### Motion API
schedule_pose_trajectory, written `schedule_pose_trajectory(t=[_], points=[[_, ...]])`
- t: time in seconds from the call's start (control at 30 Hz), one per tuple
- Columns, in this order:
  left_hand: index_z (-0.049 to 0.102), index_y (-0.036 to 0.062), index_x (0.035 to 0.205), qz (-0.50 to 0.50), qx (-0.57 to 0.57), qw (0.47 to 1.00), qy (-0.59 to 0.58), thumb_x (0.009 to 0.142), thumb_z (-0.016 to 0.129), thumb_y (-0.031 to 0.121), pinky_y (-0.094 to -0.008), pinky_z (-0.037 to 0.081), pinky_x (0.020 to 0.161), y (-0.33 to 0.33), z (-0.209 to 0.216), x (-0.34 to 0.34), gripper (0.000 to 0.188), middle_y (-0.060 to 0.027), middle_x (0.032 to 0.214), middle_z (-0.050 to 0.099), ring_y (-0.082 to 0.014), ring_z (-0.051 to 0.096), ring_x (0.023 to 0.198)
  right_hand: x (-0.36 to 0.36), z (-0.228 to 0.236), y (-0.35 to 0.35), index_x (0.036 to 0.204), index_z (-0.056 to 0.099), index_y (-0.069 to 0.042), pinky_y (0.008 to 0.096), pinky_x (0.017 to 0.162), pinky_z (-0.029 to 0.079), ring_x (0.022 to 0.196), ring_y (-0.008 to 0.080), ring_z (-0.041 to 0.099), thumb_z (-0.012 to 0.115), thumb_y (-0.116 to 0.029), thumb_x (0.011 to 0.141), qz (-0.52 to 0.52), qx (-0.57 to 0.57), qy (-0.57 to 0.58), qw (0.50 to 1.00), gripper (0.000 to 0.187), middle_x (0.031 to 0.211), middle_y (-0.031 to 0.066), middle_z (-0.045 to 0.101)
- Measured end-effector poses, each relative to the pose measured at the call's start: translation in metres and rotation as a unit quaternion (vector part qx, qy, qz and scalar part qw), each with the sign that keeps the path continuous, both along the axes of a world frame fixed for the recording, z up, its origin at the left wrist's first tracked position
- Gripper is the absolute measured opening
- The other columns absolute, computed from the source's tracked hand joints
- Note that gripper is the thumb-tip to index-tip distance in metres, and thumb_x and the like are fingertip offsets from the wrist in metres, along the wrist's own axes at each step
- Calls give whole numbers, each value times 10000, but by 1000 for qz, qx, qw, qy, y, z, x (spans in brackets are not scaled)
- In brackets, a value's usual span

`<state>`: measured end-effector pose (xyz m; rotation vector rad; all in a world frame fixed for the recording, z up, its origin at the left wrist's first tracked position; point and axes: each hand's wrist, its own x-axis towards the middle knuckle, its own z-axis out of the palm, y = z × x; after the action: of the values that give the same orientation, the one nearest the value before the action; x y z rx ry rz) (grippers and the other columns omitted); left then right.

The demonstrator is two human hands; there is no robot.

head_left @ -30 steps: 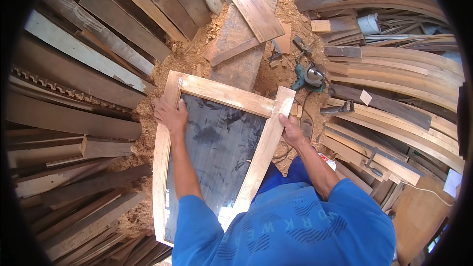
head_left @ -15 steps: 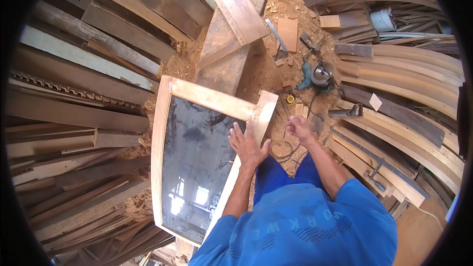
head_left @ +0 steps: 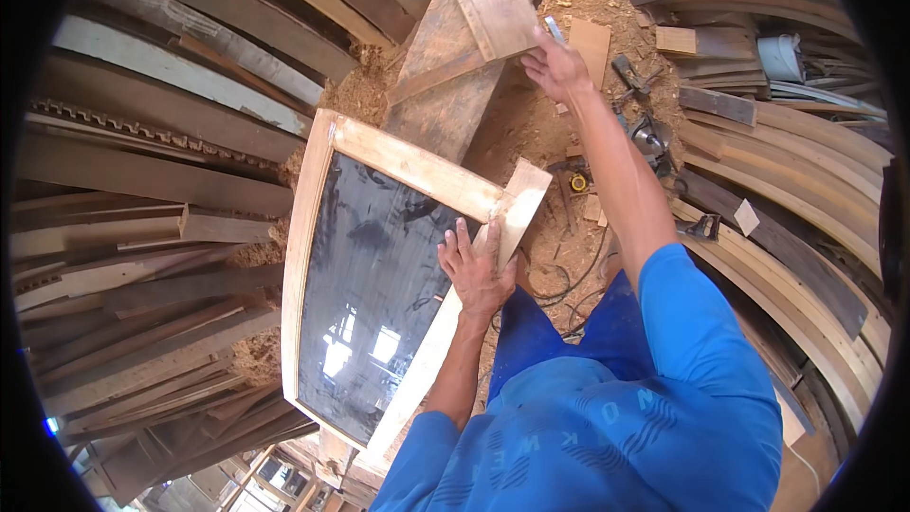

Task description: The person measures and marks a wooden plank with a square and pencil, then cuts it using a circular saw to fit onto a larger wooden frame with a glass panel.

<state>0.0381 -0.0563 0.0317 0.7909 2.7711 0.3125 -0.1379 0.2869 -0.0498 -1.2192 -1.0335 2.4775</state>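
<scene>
A pale wooden frame (head_left: 409, 163) with a dark, glossy pane (head_left: 379, 256) lies across my lap side, tilted to the left. My left hand (head_left: 479, 270) rests on its right rail near the upper corner, fingers spread flat over wood and pane edge. Far forward, my right hand (head_left: 559, 66) is at the lower corner of a broad plank (head_left: 488, 5). Its fingers are curled, and what they hold, if anything, is hidden. A thin pale metal strip (head_left: 555, 28) shows just beyond that hand, which covers its lower part.
The plank lies on a worn timber bench (head_left: 441, 104). On the sawdust floor are a circular saw (head_left: 651, 137), partly behind my right forearm, a yellow tape measure (head_left: 578, 182) and a cable. Stacked boards (head_left: 142, 180) line the left; curved timbers (head_left: 777, 147) line the right.
My right hand has reached forward from near my knees to the plank's corner and the metal strip. My left hand stays on the frame. The whole view has shifted slightly.
</scene>
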Motion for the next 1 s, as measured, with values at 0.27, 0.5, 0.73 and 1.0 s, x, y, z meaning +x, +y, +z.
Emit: schedule_pose_trajectory(t=[0.27,0.5,0.73,1.0], points=[[483,132,1529,8,50,999,-18,787,797,337,-629,206,1191,-4,6,-2,832,-299,1574,364,-519,325,1432,-9,4,17,1199,639,-25,387,876,565,935,191,656,718,-286,974,41,104,70,991,354,1122,82,687],[488,39,1478,250,300,859,-331,918,747,260,-420,438,1099,-81,12,-20,655,-194,1389,616,-301,575,1288,114,112,14,1315,606,7,334,864,587,972,173,700,626,-273,1033,170,63,189,965,398,1177,88,707],[517,26,1451,143,267,853,-426,946,749,115,-342,513,999,-112,59,-30,562,-139,1263,684,-207,644,1161,176,108,-96,1332,618,4,332,865,607,974,152,712,704,-281,992,230,-26,113,966,452,1143,69,724],[709,65,1014,44,-71,972,-218,845,817,345,-390,560,747,-211,33,30,344,-183,887,730,-308,727,819,221,74,-186,1312,635,16,303,796,592,897,123,686,733,-251,969,229,-135,104,958,446,1072,31,710]])
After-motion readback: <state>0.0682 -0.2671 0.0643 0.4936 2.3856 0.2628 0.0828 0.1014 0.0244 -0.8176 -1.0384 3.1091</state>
